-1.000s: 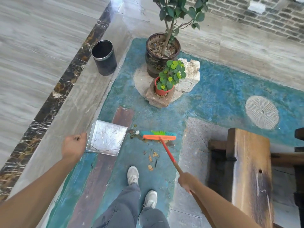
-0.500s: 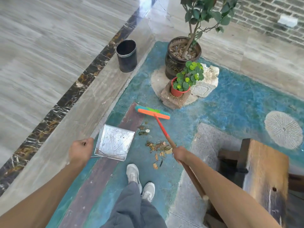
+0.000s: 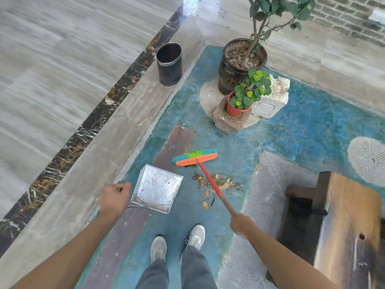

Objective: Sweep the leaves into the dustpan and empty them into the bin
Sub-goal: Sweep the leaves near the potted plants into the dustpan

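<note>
My right hand (image 3: 241,224) grips the red handle of a broom (image 3: 195,158) whose orange head with green and teal bristles rests on the blue floor beyond the leaves. A small heap of dry brown leaves (image 3: 216,183) lies under the handle, just right of the dustpan. My left hand (image 3: 114,198) is closed on the thin handle of the square metal dustpan (image 3: 157,187), which sits flat on the floor. A black cylindrical bin (image 3: 169,63) stands open further off to the upper left.
A large dark pot with a small tree (image 3: 242,65) and a red pot of green plants (image 3: 239,105) on stone blocks stand ahead. A wooden bench (image 3: 341,228) is at the right. My two feet in grey shoes (image 3: 177,245) are just behind the leaves.
The broom head has pulled back from further away toward the leaves and tilted. The leaves now lie in a tighter heap beside the dustpan. My left hand keeps the dustpan in place.
</note>
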Available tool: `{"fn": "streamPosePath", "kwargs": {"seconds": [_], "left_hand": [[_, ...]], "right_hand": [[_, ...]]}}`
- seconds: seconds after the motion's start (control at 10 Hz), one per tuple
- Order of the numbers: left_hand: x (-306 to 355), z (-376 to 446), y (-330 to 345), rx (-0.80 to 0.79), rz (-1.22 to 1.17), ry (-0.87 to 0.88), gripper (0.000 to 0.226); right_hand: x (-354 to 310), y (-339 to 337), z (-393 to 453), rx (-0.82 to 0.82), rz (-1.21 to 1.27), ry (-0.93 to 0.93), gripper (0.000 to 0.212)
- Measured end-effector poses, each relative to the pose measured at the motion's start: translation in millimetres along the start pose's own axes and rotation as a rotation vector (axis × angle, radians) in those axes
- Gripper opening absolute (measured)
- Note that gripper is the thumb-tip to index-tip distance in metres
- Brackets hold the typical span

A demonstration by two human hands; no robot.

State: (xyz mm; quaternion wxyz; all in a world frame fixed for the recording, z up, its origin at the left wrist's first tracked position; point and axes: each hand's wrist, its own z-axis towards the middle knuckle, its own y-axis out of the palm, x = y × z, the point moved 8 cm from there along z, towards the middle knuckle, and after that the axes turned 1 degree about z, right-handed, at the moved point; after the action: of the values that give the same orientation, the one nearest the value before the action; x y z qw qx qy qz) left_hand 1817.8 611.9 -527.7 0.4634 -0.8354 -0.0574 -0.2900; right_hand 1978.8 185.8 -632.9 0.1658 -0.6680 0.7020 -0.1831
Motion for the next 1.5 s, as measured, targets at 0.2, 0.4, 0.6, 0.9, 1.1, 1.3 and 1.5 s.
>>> {"fn": "streamPosePath", "kwargs": {"seconds": [0.2, 0.4, 0.6, 0.9, 1.1, 1.3, 1.5], "left_hand": [[9, -16, 5, -0.115, 0.049, 0.101, 0.038], [11, -25, 14, -0.214, 0.055, 0.188, 0.046], [2, -25, 12, -0.251, 0.122, 0.262, 0.043], [-19, -30, 15, -0.257, 0.197, 0.295, 0.052], [-27, -39, 23, -0.321, 0.213, 0.258, 0.051], [-27, -52, 27, -0.366, 0.231, 0.264, 0.052], [-32, -59, 34, -0.373, 0.263, 0.281, 0.051]], "right_hand": [[108, 49, -57, 0.04, 0.004, 0.189, 0.048], [103, 64, -85, 0.111, 0.109, 0.246, 0.06], [-15, 29, -67, 0.125, 0.187, 0.086, 0.057], [-60, 33, -56, 0.052, 0.082, 0.011, 0.063], [25, 64, -80, 0.011, -0.073, 0.088, 0.041], [108, 75, -103, 0.08, 0.168, 0.236, 0.048], [103, 61, -108, 0.072, 0.271, 0.199, 0.06]]}}
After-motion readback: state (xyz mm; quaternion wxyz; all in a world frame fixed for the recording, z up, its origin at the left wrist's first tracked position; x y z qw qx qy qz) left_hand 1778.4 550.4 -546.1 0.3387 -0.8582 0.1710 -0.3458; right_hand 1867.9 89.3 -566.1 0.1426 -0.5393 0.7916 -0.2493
